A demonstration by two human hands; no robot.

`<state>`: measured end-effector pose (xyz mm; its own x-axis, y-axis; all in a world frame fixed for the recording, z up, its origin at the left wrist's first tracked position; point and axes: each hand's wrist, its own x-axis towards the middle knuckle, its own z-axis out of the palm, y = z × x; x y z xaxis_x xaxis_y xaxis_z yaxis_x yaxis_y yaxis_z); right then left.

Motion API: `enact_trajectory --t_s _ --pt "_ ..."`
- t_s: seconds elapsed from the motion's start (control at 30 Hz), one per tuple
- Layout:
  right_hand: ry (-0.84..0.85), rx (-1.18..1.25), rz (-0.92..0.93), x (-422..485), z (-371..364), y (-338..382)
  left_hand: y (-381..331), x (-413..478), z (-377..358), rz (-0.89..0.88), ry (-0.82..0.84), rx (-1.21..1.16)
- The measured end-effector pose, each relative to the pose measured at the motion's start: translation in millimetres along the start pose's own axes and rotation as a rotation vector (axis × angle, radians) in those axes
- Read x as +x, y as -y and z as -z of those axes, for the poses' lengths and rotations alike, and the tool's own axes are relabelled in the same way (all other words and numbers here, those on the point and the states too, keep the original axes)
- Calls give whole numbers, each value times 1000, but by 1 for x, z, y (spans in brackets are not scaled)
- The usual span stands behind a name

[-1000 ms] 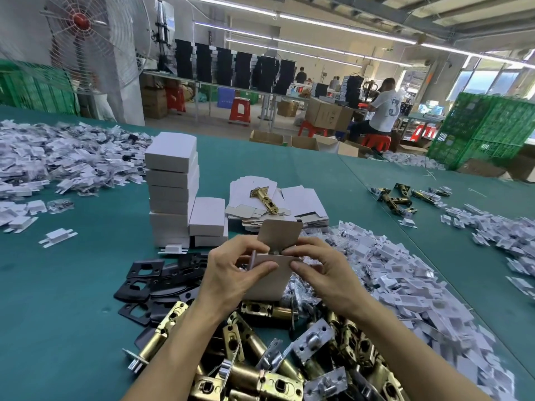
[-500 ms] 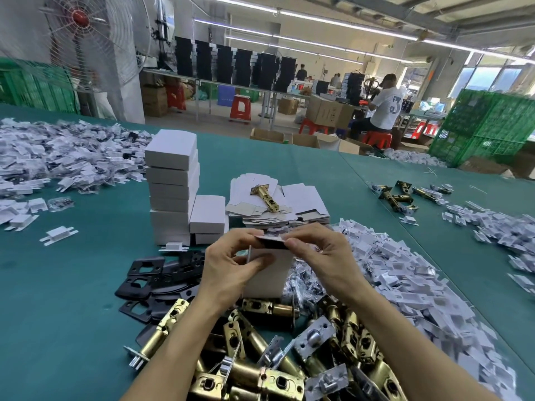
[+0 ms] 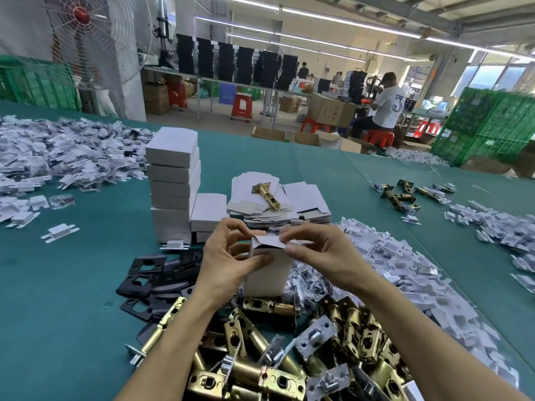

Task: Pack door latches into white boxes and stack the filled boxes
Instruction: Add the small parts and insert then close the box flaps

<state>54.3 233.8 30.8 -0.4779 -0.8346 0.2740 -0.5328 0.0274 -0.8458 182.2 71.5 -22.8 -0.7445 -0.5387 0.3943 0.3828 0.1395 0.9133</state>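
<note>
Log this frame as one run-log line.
step: box closure | left hand: holds white box upright over latch pile | right hand: pinches top flap, folded over, gap showing | box stack: behind, untouched

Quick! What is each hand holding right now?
Left hand: closed, gripping the upright white box.
Right hand: closed, pinching that box's top flap.

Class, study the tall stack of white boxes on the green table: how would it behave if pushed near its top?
The tall stack of white boxes would probably topple or shed top boxes: it is narrow, several high, layers slightly offset. The shorter stack beside it might brace only the base. Smooth card probably slides easily.
</note>
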Motion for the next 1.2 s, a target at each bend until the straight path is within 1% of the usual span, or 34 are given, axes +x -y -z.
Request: enact_trajectory --t_s 0.07,0.17,0.47,0.63,0.8,0.9,1.07,1.13,1.17,1.2 --pt "9 -32 1 0 0 1 0 0 -1 4 19 1" --pt "-37 -61 23 1 0 1 -1 -1 -3 -2 27 16" --pt "-148 -100 70 3 -5 -2 -3 -2 -8 -62 -11 -30" --pt "-155 -103 79 1 -10 -7 0 0 -6 -72 -7 -8" --pt "-128 -240 129 -7 -11 -14 4 -1 -4 -31 -14 45" --pt "-117 -276 153 -9 -13 -17 6 -1 -3 -7 -17 55" --pt "-101 -202 92 -7 -22 -19 5 -1 -6 6 36 71" --pt "-125 -217 117 -4 -20 -19 9 -1 -6 67 54 118" --pt "-140 -178 105 -3 -19 -19 9 -1 -6 104 66 149" --pt "-166 -84 59 -3 -19 -18 9 -1 -6 142 74 179"
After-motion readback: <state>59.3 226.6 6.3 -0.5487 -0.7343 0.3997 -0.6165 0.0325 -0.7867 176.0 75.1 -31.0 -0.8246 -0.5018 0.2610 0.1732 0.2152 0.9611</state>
